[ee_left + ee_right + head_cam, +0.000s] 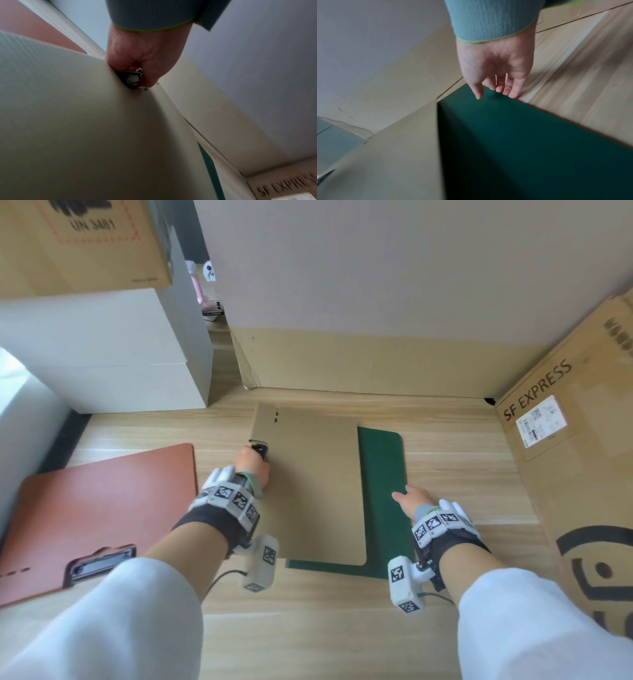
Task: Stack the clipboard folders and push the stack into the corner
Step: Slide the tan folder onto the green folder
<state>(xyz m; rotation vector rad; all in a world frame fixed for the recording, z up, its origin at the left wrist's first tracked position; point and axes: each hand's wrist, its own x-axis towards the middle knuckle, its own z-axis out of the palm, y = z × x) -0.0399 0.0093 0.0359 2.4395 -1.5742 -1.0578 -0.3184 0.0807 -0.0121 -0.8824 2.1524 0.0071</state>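
A tan clipboard folder [308, 487] lies on a green folder [383, 474], shifted to the left, so a green strip shows on the right and along the near edge. My left hand [255, 463] grips the black clip [131, 80] at the tan folder's left edge, fingers curled round it [145, 75]. My right hand [411, 498] is at the green folder's right edge [539, 135]. Its thumb hangs over the green surface and its relaxed fingers [510, 92] touch the edge. An orange-brown folder [102, 508] with its clip [99, 563] lies apart at the left.
A cardboard wall [376, 361] closes the back. An SF EXPRESS box [565, 457] stands on the right, and the two meet in a corner [489, 400]. White boxes [120, 354] under a cardboard box [85, 241] stand at the back left. Bare wooden table [462, 457] lies between the folders and the corner.
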